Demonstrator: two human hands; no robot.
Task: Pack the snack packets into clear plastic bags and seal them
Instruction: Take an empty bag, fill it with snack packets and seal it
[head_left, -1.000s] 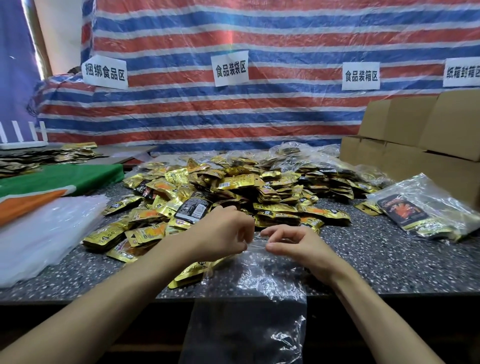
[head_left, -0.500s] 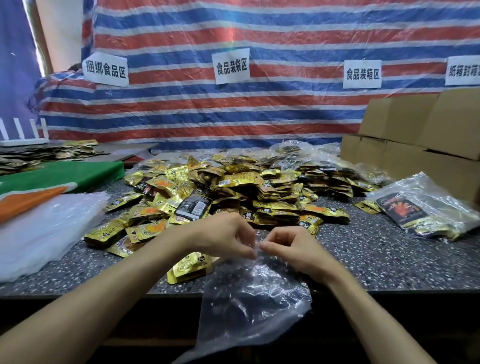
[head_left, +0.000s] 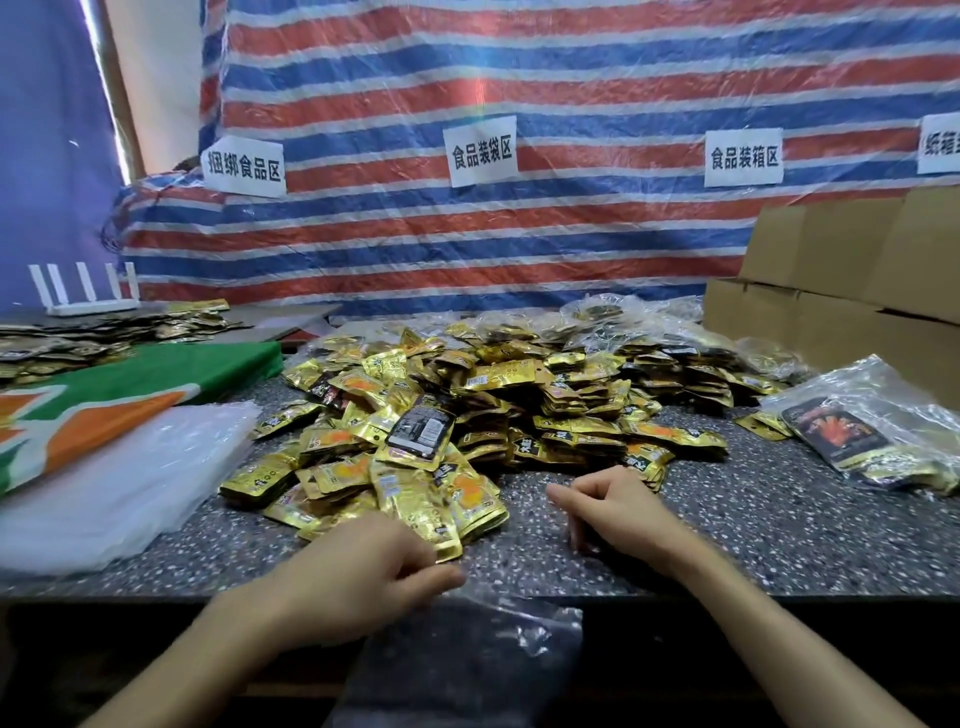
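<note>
Pinching the top edge of a clear plastic bag (head_left: 467, 665), the left hand (head_left: 358, 571) sits at the front edge of the desk (head_left: 779, 530), fingers curled onto the film. The bag hangs limp off the desk front and looks empty. We cannot tell if its mouth is spread. The right hand (head_left: 618, 512) rests on the desk, fingers curled under, thumb out, with nothing visible in it. It is apart from the bag and just beside the nearest packets.

Step, as we judge it: bag readied, filling not started, no seal yet. For the next move we expect the right hand to take from the pile of snack packets (head_left: 467, 405) straight ahead and feed them in. That calls for the mouth to be held open, which is awkward with one hand on thin film. The risk is that the film slips and the bag drops off the edge. The heap is loose, so packets may slide.

Around: a stack of empty bags (head_left: 114, 493) at left, partly over a green and orange sheet (head_left: 130, 384). A filled bag (head_left: 857, 421) lies at right, well apart, with cardboard boxes (head_left: 841, 291) behind it. A striped tarp (head_left: 519, 78) with paper signs (head_left: 482, 150) forms the backdrop. Nothing we see blocks the reach to the pile.
</note>
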